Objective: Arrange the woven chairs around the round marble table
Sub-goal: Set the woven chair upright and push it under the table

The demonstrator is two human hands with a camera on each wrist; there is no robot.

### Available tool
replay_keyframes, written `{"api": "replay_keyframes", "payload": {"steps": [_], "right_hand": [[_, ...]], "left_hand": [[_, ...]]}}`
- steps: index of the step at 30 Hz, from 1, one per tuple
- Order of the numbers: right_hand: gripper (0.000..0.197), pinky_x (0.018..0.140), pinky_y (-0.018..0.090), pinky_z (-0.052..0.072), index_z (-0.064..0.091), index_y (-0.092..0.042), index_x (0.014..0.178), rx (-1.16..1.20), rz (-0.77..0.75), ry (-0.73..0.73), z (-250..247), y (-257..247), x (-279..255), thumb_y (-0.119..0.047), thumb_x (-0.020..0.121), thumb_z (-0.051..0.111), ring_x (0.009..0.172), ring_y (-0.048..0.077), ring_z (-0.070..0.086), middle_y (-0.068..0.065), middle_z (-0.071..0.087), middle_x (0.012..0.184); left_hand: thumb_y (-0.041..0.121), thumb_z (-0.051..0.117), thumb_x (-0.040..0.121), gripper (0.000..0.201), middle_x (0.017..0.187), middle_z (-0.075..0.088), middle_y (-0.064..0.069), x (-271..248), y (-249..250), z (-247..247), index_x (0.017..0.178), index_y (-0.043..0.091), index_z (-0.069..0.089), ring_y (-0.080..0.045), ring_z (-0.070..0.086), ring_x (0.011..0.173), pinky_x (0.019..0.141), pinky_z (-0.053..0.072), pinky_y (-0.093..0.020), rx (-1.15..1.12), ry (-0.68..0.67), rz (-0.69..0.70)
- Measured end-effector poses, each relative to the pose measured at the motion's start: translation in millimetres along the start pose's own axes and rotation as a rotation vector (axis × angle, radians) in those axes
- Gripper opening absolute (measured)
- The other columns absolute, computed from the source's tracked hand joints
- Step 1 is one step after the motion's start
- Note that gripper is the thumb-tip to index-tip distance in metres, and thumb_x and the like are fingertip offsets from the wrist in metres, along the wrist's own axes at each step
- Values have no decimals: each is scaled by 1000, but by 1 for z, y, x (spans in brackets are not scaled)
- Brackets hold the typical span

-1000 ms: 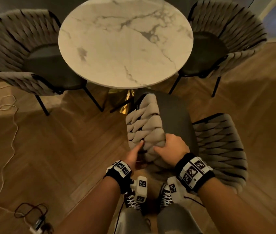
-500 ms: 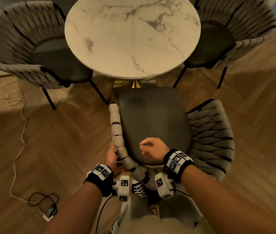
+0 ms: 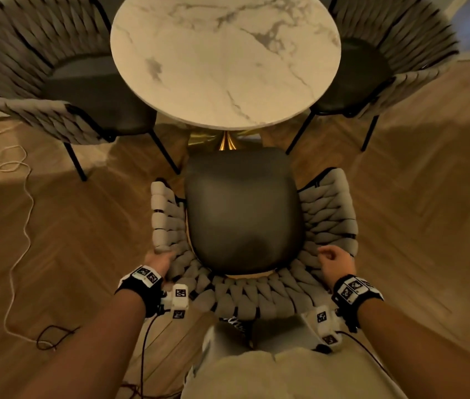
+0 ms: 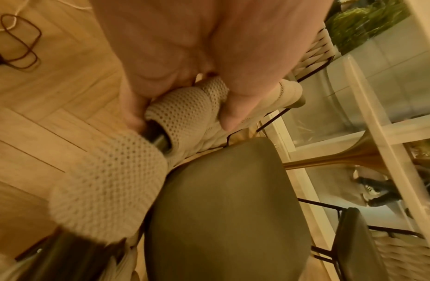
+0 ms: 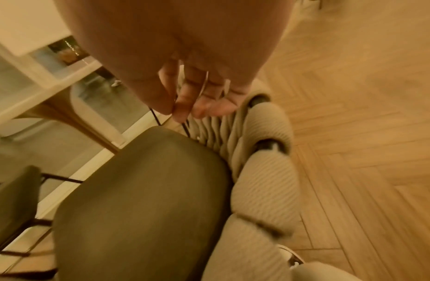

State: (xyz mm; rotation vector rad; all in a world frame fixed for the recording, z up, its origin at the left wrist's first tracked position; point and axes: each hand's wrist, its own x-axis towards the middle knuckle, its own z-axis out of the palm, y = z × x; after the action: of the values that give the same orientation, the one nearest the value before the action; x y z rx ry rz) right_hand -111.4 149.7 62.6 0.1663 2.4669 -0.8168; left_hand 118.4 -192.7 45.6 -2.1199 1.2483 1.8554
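Near chair (image 3: 242, 214) now turned square toward table (image 3: 225, 61), left hand (image 3: 159, 259) gripping.

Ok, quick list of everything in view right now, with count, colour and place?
table: one, white marble top, gold base, far centre.
chairs: three, grey woven, dark seats; near chair facing the table, left chair and right chair tucked at its sides.
cords: white and dark, on the wood floor, left.
left hand: fingers grip the near chair's left rim.
right hand: loosely curled over its right rim, holding nothing.
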Motion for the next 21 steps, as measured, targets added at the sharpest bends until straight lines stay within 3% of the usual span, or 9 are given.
{"api": "replay_keyframes", "payload": {"steps": [2,4,7,10,14,15,17,19,21], "right_hand": [[13,85,38,53,69,-19,99,-42,40,34,-4,4,5,-13,87,65,95,29,64,2,66,92],[21,84,41,53,65,-15,106,-49,118,67,-6,8,13,-12,85,67,98,34,63,8,66,99],[43,89,47,51,53,-17,119,-44,319,159,-5,16,17,-23,80,72,109,42,55,19,54,125],[69,97,53,46,39,-12,135,-16,551,149,-6,28,18,-35,79,73,118,47,51,24,46,138],[75,91,49,53,54,-7,132,81,621,-98,12,60,33,-52,73,69,95,39,64,21,64,124],[79,90,51,55,57,-9,131,85,627,-125,19,74,42,-55,68,70,93,38,65,20,66,122],[83,87,52,56,56,-10,132,113,658,-112,30,94,56,-58,65,72,94,41,65,19,65,123],[82,89,52,54,53,-8,135,113,696,-88,26,70,44,-56,70,69,98,43,63,22,62,127],[66,90,50,53,56,-3,129,77,683,-65,20,54,42,-48,81,63,97,43,62,26,63,124]], "left_hand": [[13,75,84,58,128,64,-23,42,-23,-10,137,8,52,-44,64,110,96,52,-62,57,65,15],[16,73,86,60,134,62,-18,67,-41,-15,141,14,49,-41,62,114,99,51,-61,67,63,48],[16,72,91,62,138,60,-12,24,-32,-16,147,17,44,-36,60,119,103,49,-57,-40,1,54],[22,78,86,73,130,58,-9,-1,-36,-12,147,16,39,-34,58,117,99,50,-55,-148,39,-70],[26,67,94,16,96,74,-13,-37,-43,9,104,14,64,-32,64,92,82,53,-45,-227,-98,-223],[26,64,96,18,93,76,-13,-37,-44,14,107,13,67,-32,66,92,80,53,-44,-227,-131,-263],[25,63,97,37,118,72,-20,-31,-43,20,130,9,63,-38,65,112,88,52,-48,-196,-149,-292],[24,63,96,53,145,54,-23,-9,-46,21,142,3,52,-41,52,133,97,48,-48,-104,-96,-314],[27,68,89,60,147,52,-22,9,-50,22,142,3,51,-43,50,135,101,48,-48,-80,-68,-329]]}}
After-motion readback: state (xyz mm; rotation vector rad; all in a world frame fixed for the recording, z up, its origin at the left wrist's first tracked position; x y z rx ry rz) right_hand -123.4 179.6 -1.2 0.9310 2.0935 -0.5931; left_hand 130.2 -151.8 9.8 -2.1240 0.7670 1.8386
